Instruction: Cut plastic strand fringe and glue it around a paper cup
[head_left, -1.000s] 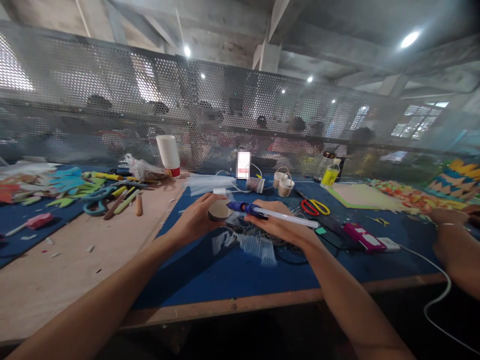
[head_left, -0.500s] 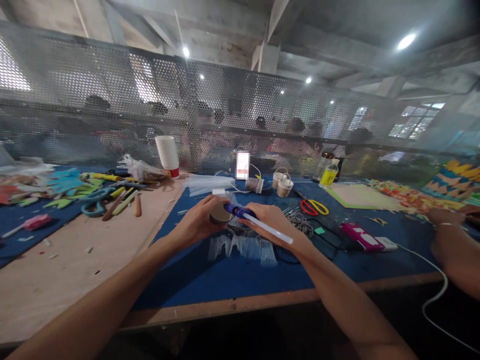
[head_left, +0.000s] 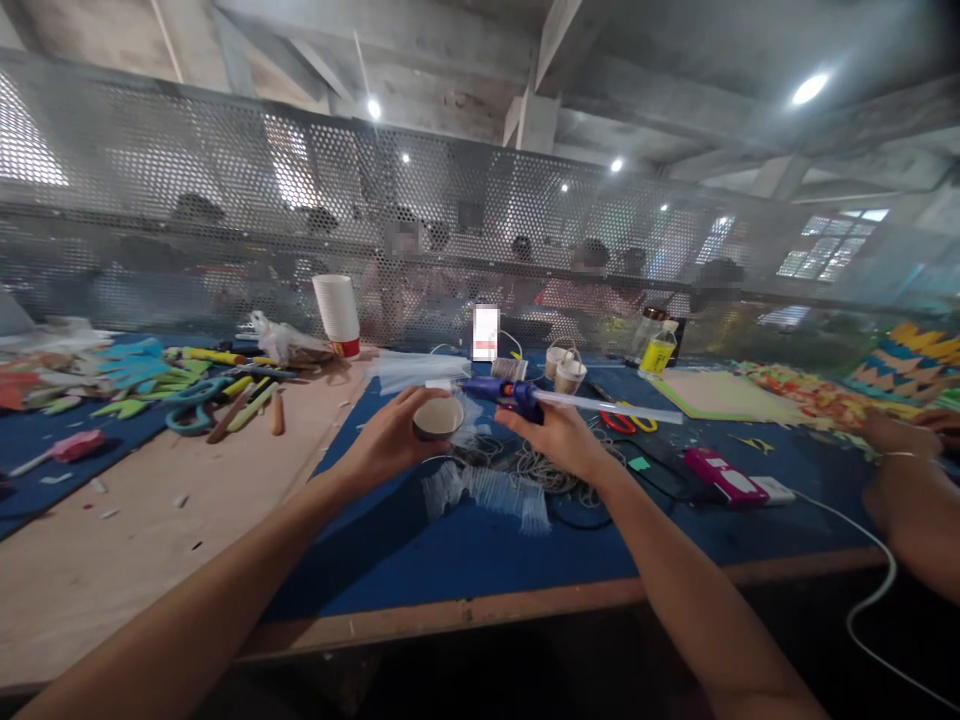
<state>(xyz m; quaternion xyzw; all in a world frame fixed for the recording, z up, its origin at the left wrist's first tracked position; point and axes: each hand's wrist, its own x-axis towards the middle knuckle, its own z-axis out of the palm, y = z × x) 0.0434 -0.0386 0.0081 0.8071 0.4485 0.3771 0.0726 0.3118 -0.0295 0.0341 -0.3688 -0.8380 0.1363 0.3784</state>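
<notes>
My left hand (head_left: 394, 430) is wrapped round a small paper cup (head_left: 438, 416), its open mouth tilted toward me. In my right hand (head_left: 559, 432) is a blue glue gun (head_left: 501, 392), its nozzle pointing left just above the cup's far rim. A long clear glue stick (head_left: 626, 408) sticks out of the gun's back end to the right. Whether the nozzle touches the cup I cannot tell. Under the hands lie a tangle of grey cord (head_left: 555, 468) and a strip of clear plastic fringe (head_left: 491, 495).
Teal scissors (head_left: 196, 405) and wooden-handled tools lie left, near a paper cup stack (head_left: 337, 315). Two small cups with handles (head_left: 570, 376), red-yellow scissors (head_left: 643, 424) and a magenta box (head_left: 720, 474) are to the right. Another person's hand (head_left: 896, 440) is at far right.
The glue gun has swung from pointing across the cup to lying nearly level, its glue stick now extending right. My right hand shifted slightly right, and the cup's mouth shows more.
</notes>
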